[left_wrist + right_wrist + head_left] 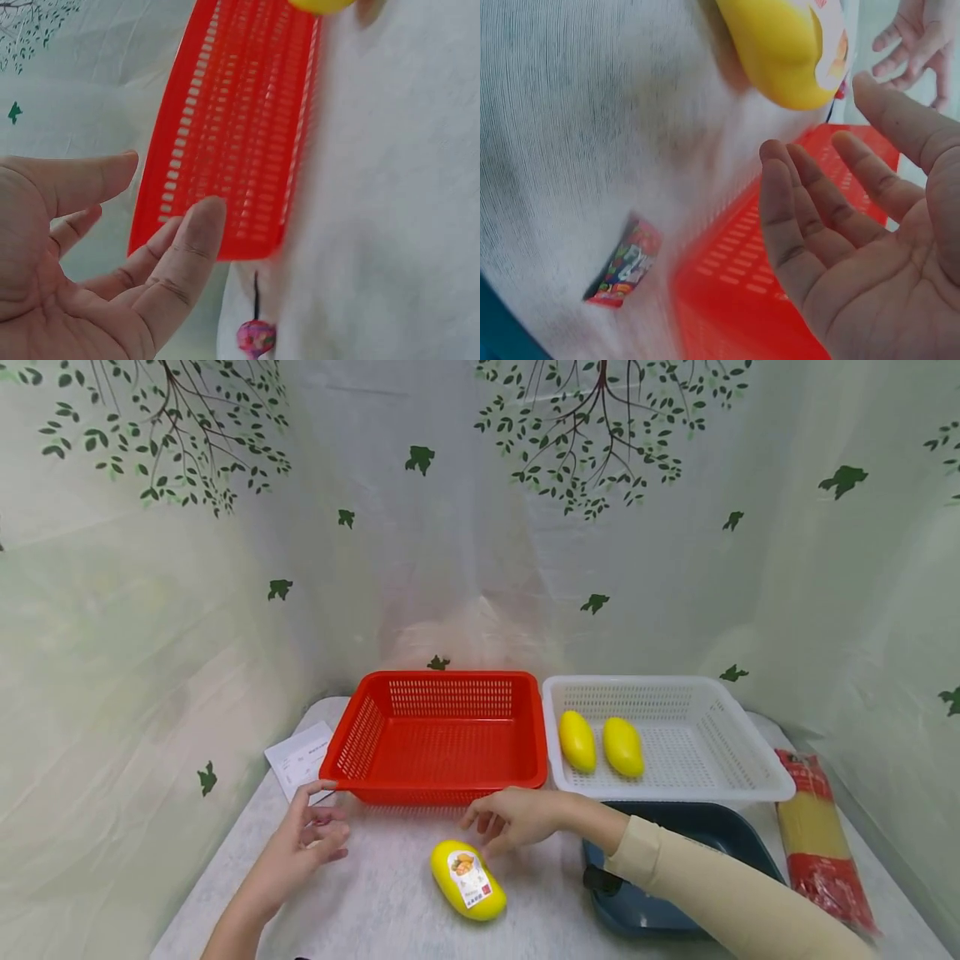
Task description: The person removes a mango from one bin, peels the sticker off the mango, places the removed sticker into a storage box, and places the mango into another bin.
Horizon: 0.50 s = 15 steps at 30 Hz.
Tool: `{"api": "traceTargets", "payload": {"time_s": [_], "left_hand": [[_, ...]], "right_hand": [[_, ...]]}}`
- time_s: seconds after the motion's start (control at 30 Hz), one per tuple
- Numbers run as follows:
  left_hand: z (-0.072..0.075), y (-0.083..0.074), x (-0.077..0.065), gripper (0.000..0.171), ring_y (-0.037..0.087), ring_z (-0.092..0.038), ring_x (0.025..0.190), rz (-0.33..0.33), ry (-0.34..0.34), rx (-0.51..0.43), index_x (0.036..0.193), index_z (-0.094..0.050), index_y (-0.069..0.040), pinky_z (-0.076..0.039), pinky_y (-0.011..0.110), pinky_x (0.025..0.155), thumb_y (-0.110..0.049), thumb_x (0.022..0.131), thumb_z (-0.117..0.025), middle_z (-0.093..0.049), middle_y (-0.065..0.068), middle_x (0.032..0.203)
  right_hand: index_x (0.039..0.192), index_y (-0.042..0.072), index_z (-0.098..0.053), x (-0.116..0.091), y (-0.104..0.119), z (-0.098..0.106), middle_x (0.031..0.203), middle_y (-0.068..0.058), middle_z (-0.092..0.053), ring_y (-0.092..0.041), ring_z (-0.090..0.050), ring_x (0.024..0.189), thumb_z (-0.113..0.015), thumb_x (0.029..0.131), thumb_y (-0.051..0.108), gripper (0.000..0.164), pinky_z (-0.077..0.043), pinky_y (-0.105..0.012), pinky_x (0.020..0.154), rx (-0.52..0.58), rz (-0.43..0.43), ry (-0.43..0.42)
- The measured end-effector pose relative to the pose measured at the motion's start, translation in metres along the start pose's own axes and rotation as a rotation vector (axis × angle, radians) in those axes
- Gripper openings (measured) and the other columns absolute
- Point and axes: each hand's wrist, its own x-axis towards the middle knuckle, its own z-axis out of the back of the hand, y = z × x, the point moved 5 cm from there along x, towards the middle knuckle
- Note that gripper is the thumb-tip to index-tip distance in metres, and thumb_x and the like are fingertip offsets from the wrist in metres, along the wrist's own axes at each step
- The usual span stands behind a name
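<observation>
My left hand (303, 843) is at the front left corner of a red plastic basket (420, 796), its fingers partly spread. The left wrist view shows nothing held in it; whether a fingertip touches the rim I cannot tell. A yellow mango (468, 878) with a fruit-picture label lies on the table, in front of the basket. Just behind it hovers my right hand (517, 817), fingers loosely bent and apart. In the right wrist view that palm (885, 292) holds nothing, and the mango (780, 52) is close beyond the fingertips.
Two yellow mangoes, one left (577, 742) and one right (623, 747), lie in a white basket (693, 760). A dark blue tray (720, 827) sits under my right forearm. There are a red-and-yellow packet (813, 814), papers (300, 760), a lollipop (257, 337) and a small wrapped sweet (630, 259).
</observation>
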Motion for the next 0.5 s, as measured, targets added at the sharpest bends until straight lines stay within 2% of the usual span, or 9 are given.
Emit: {"api": "traceTargets", "payload": {"time_s": [0.1, 0.23, 0.37, 0.5], "left_hand": [[-0.017, 0.0, 0.002, 0.061, 0.031, -0.072, 0.104, 0.015, 0.034, -0.006, 0.151, -0.037, -0.009, -0.069, 0.041, 0.084, -0.004, 0.101, -0.071, -0.058, 0.029, 0.133], [-0.044, 0.005, 0.012, 0.054, 0.032, -0.072, 0.106, 0.003, 0.166, -0.006, 0.149, -0.049, -0.001, -0.069, 0.039, 0.084, -0.01, 0.101, -0.073, -0.06, 0.027, 0.131], [-0.065, 0.016, 0.018, 0.06, 0.032, -0.072, 0.11, 0.004, 0.292, -0.041, 0.154, -0.047, 0.003, -0.068, 0.04, 0.087, -0.012, 0.102, -0.073, -0.061, 0.03, 0.133], [-0.082, 0.025, 0.02, 0.063, 0.029, -0.071, 0.113, 0.042, 0.35, -0.081, 0.156, -0.044, 0.003, -0.068, 0.041, 0.09, -0.013, 0.102, -0.073, -0.061, 0.029, 0.136]], "right_hand": [[0.138, 0.015, -0.068, -0.005, 0.001, 0.003, 0.122, 0.0, -0.074, -0.002, -0.067, 0.103, -0.08, 0.098, 0.024, 0.042, -0.058, -0.017, 0.09, -0.016, 0.004, -0.029], [0.134, 0.016, -0.071, -0.011, 0.003, 0.006, 0.118, 0.003, -0.075, -0.001, -0.067, 0.099, -0.08, 0.098, 0.023, 0.038, -0.058, -0.015, 0.086, -0.044, 0.002, -0.077], [0.135, 0.017, -0.071, -0.011, 0.008, -0.001, 0.114, 0.004, -0.075, 0.0, -0.066, 0.094, -0.081, 0.098, 0.022, 0.039, -0.058, -0.013, 0.083, -0.072, 0.001, -0.12], [0.135, 0.019, -0.07, -0.008, 0.013, -0.011, 0.112, 0.005, -0.075, 0.001, -0.067, 0.091, -0.081, 0.097, 0.022, 0.04, -0.058, -0.012, 0.081, -0.093, 0.012, -0.132]]}}
